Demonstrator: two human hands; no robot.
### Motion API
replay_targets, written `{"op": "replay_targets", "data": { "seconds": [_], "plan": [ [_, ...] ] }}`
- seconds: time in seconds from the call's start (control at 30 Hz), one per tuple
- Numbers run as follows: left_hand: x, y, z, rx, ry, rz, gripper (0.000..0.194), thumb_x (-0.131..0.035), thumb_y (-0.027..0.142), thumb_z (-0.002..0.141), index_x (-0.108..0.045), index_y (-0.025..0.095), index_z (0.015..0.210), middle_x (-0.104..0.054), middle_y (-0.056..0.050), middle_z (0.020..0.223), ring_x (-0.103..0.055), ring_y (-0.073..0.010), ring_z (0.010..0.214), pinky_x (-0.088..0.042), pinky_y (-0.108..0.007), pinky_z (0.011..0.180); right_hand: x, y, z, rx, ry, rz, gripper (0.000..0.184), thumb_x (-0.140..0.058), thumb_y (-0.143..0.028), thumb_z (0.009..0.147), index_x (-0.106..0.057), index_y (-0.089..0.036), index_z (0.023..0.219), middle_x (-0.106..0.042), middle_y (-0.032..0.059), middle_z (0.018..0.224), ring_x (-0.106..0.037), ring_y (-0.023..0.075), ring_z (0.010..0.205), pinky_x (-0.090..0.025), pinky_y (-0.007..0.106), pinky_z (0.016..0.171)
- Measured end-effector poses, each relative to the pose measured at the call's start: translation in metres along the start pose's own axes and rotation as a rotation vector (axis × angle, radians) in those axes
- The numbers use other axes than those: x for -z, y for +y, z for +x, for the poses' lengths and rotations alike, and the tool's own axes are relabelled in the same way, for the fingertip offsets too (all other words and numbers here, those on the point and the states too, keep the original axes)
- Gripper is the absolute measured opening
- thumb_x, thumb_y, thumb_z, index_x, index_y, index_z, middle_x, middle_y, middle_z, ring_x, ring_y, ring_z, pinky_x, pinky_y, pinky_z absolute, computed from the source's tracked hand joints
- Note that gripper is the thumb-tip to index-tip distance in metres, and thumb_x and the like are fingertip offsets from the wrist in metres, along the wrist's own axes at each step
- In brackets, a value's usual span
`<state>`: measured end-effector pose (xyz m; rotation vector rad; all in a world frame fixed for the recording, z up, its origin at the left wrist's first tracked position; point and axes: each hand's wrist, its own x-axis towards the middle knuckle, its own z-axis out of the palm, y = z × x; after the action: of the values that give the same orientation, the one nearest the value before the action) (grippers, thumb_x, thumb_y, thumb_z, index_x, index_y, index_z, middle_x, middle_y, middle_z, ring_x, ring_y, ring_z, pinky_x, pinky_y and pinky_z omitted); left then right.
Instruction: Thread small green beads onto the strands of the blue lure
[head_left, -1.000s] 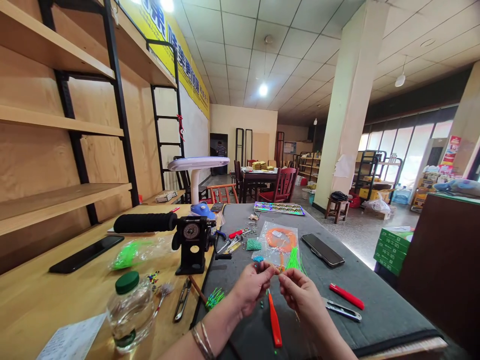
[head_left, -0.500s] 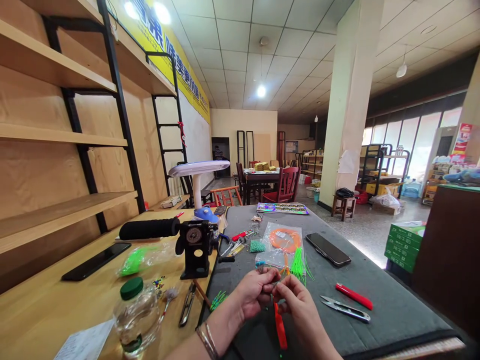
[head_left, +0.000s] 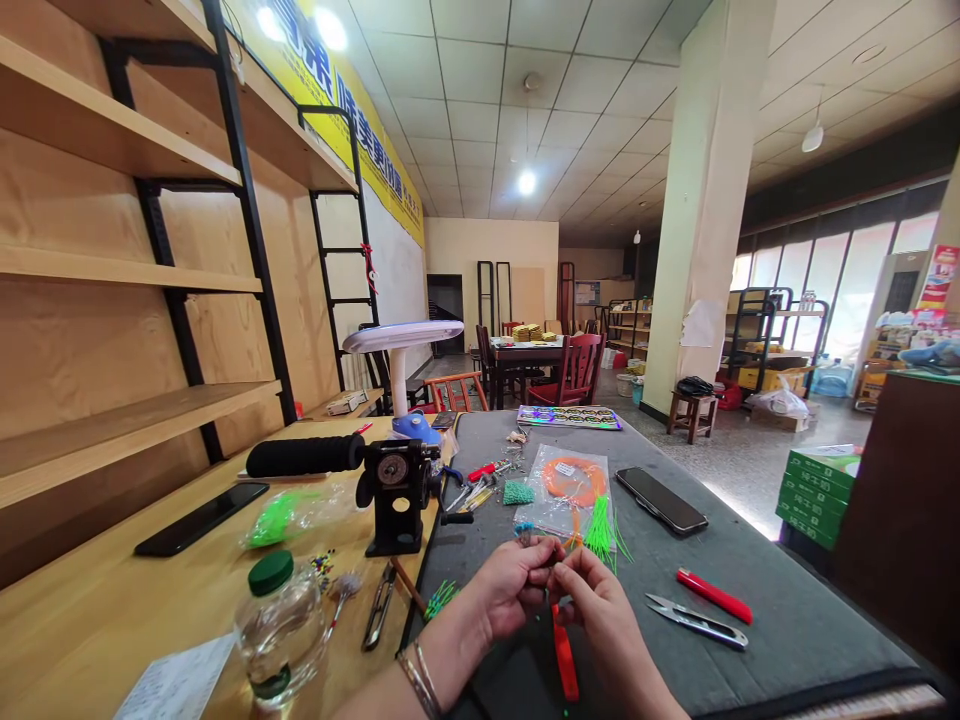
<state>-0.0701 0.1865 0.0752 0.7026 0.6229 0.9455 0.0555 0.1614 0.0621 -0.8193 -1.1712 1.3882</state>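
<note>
My left hand, with bangles at the wrist, is closed in a pinch over the grey mat. Fingertips of my right hand meet it, pinched as well. Whatever lies between the fingers is too small and hidden to name. Just below them is an orange-red strip-like object, partly behind my right hand. Beyond my fingers are bright green strands and a clear plastic bag with an orange coil. Silver thread snips and a red lighter-like stick lie to the right.
A black clamp-like device with a crank stands left of the mat. Nearer me is a green-capped bottle, beside another pair of snips. One phone rests on the mat, another on the wooden table. A white lamp rises behind.
The whole view has shifted slightly, so things sit a little further right. My hands keep nearly the same pinched pose. A person in the far doorway is no longer visible.
</note>
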Motion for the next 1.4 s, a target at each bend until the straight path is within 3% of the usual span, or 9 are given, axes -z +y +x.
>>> {"op": "replay_targets", "data": {
  "seconds": [1.4],
  "plan": [
    [-0.0003,0.0000,-0.0005,-0.013,-0.033,-0.049,0.018,-0.070,0.021,0.077,-0.057,0.009,0.072,-0.033,0.009,0.046,-0.020,0.0003,0.036,-0.009,-0.011,0.035,-0.0006,-0.0011,0.0007,-0.019,-0.007,0.011,0.040,-0.075,-0.050,0.062,-0.051,-0.018,0.063,-0.058,-0.0034,0.058,-0.051,0.0102,0.053,-0.040,0.019,0.047]
  ]
}}
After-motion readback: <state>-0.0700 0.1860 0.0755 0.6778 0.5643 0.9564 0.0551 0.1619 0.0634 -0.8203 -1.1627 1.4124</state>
